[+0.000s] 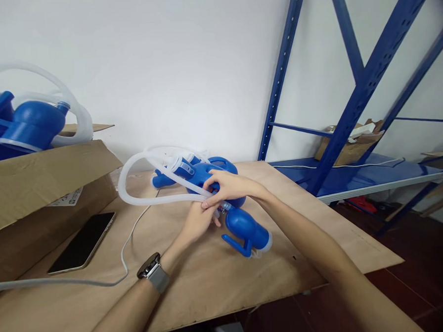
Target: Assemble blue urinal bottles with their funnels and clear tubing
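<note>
A blue bottle (pixel 245 225) with a handle lies near the front of the wooden table, its wide capped mouth toward the lower right. A white corrugated hose (pixel 133 190) loops leftward from its neck. My left hand (pixel 200 220), with a watch on the wrist, is closed round the hose near the neck. From above, my right hand (pixel 226 186) pinches the same hose beside it. Behind the hands lie more blue bottles (pixel 203 174) with hoses, partly hidden by my right hand.
An open cardboard box (pixel 51 180) at the left holds blue bottles (pixel 37 123) and hoses. A phone (pixel 82 242) and a grey cable (pixel 64 282) lie on the wooden table (pixel 198 296). Blue metal shelving (pixel 356 179) with a carton (pixel 345 147) stands at the right.
</note>
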Tool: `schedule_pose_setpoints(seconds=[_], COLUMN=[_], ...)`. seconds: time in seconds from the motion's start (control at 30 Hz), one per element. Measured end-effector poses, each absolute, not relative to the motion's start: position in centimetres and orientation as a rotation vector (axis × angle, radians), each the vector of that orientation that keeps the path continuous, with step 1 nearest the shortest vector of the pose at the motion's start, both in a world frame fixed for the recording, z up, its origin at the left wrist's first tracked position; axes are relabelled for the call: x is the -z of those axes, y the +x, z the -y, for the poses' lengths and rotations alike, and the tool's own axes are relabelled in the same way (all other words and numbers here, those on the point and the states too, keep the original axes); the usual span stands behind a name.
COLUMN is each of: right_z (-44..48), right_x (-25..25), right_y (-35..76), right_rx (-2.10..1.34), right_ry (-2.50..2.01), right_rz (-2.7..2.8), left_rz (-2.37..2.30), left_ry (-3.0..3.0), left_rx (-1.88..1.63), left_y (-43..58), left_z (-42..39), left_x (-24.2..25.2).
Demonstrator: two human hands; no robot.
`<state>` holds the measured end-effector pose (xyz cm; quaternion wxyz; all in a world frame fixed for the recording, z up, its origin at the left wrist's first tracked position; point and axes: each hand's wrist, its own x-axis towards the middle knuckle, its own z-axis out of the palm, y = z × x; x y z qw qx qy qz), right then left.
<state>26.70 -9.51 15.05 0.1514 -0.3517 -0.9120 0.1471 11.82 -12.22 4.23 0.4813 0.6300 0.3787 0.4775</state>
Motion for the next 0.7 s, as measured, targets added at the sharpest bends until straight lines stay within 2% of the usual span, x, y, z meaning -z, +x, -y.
schedule_pose_setpoints(seconds=[0.13, 0.33, 0.53, 0.7], right_z=[9.3, 9.4, 8.6, 4.5], right_x=[-15.3, -18.5, -20.1, -18.0], right_y=[26.8, 31.3, 38.8, 43.7], right_rx=[-0.336, -0.285, -0.223, 0.146], right_ry=[-1.025, -1.055, -1.244, -1.389], right_rz=[2.548, 2.261, 1.899, 1.626], left_rz=[-0.931, -0.882, -1.345, -1.513], left_ry=[1.582, 1.563, 1.574, 1.587], left_rx=[-1.171, -1.490, -1.271, -1.155], left_y=[12.2, 12.1, 10.2, 8.9], left_z=[12.8, 13.0, 9.9, 8.2], left_x=[-4.8, -5.0, -2.1, -0.6])
